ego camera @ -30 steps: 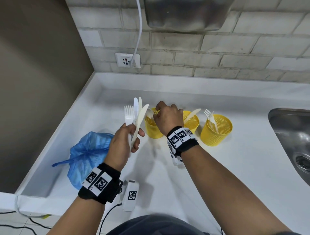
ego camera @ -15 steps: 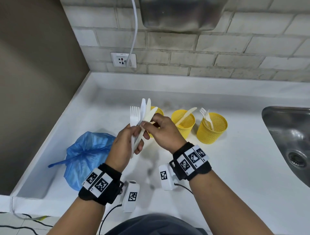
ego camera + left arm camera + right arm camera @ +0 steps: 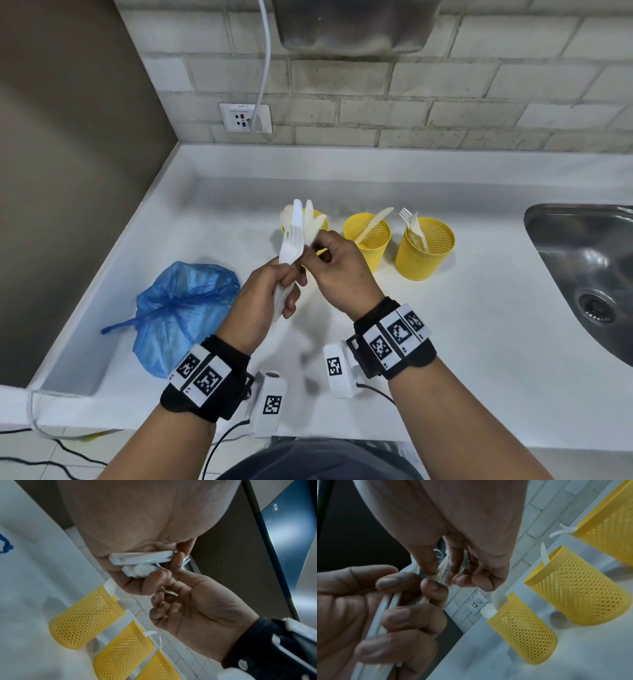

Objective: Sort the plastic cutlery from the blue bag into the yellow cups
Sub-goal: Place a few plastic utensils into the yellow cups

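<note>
Upright above the counter (image 3: 445, 342), a bundle of white plastic cutlery (image 3: 291, 240) sits in the left hand (image 3: 263, 301), whose grip is curled round the handles, while the right hand (image 3: 342, 270) pinches one piece from it, three yellow cups (image 3: 424, 246) just behind, blue bag (image 3: 178, 308) to the left.

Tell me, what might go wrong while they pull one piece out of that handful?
1. The left hand holds several pieces of cutlery in one loose grip; as the right hand pinches one, the others could slip onto the counter.
2. The hands work close to the left cup; a nudge might tip it.
3. The pieces overlap, so the wrong type could be picked.
</note>
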A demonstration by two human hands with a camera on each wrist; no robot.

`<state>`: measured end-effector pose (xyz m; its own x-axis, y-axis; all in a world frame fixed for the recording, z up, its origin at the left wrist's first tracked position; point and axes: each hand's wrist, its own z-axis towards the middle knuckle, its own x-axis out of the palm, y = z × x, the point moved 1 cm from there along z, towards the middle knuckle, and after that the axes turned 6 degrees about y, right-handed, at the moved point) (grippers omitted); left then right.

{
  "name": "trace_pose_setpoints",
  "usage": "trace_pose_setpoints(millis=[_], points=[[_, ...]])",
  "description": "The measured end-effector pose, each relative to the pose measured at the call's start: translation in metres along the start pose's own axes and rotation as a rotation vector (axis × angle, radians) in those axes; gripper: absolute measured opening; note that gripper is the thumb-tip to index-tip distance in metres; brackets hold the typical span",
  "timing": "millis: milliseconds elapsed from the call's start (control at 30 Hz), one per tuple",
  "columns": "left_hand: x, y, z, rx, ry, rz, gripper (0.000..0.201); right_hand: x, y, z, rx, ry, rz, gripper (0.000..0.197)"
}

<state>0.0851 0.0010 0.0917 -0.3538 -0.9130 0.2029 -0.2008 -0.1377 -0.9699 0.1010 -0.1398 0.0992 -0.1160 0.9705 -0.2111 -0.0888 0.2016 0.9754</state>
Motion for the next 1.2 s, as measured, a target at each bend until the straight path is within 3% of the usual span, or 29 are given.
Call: trace_pose_setpoints(millis=[33, 133, 333, 467, 600, 700, 900, 967, 1067, 1200], points=[[0.0, 0.001, -0.001, -0.004, -0.003, -0.012, 0.018, 0.0, 0.0, -0.002, 0.011, -0.046, -0.004, 0.009], [0.003, 0.001, -0.004, -0.006, -0.012, -0.026, 0.015, 0.002, -0.001, -0.015, 0.015, -0.176, 0.043, 0.018], [0.009, 0.007, -0.011, 0.022, -0.034, 0.056, 0.019, 0.006, 0.007, -0.038, -0.08, -0.094, -0.028, 0.008], [0.009, 0.008, -0.014, 0.017, -0.021, 0.117, 0.013, 0.007, 0.005, -0.04, -0.03, -0.134, 0.075, 0.012], [0.016, 0.003, -0.02, 0.108, 0.043, 0.261, 0.019, 0.001, 0.011, -0.044, 0.031, -0.132, 0.243, 0.016], [0.021, 0.001, -0.023, 0.161, 0.019, 0.32, 0.015, -0.012, 0.017, -0.046, 0.075, -0.192, 0.399, 0.024], [0.027, 0.005, -0.015, 0.141, 0.012, 0.178, 0.057, -0.055, 0.025, -0.049, 0.104, -0.293, 0.812, 0.011], [0.031, 0.006, -0.012, 0.137, 0.013, 0.151, 0.054, -0.067, 0.023, -0.051, 0.129, -0.333, 0.831, 0.016], [0.039, 0.009, -0.008, 0.121, -0.001, 0.16, 0.034, -0.076, 0.013, -0.05, 0.193, -0.376, 0.781, 0.021], [0.054, 0.008, -0.001, 0.119, 0.03, 0.208, 0.017, -0.078, 0.005, -0.055, 0.269, -0.279, 0.625, 0.009]])
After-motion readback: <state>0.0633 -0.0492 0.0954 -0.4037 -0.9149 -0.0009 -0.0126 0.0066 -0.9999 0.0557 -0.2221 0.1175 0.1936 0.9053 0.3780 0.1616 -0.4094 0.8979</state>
